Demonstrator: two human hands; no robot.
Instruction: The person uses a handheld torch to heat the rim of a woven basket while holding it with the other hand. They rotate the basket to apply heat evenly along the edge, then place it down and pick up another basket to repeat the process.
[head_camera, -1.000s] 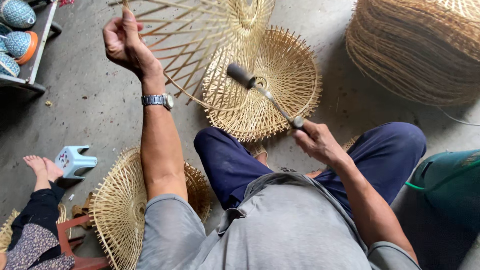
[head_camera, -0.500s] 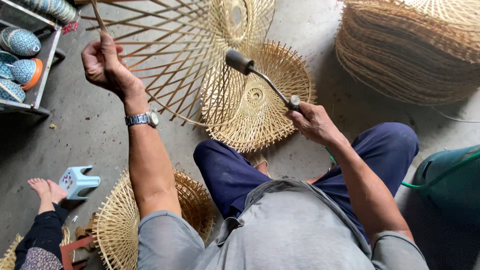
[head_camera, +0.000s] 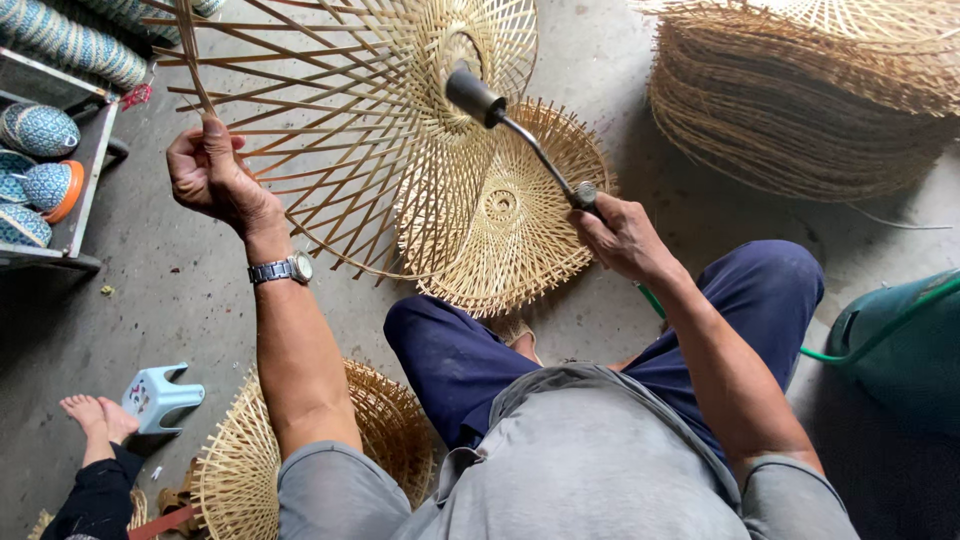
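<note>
My left hand (head_camera: 212, 176) grips the rim of a woven bamboo lampshade frame (head_camera: 370, 110) and holds it up off the floor. My right hand (head_camera: 622, 236) grips the handle of a gas torch (head_camera: 520, 135), whose dark nozzle points at the dense woven centre of the raised frame. A thin green hose (head_camera: 870, 330) trails from the torch past my right knee. A second woven bamboo frame (head_camera: 510, 215) lies flat on the concrete floor under the torch. I sit with my legs in dark blue trousers.
A tall stack of bamboo frames (head_camera: 800, 90) stands at the back right. More frames (head_camera: 240, 470) lie by my left elbow. Another person's foot (head_camera: 92, 420) and a small pale stool (head_camera: 160, 395) are at lower left. A rack with patterned bowls (head_camera: 40, 130) stands left. A green cylinder (head_camera: 900, 340) sits right.
My left hand has lowered and moved right, bringing the frame down and closer. My right hand has lifted the torch so that its nozzle points at the raised frame's centre.
</note>
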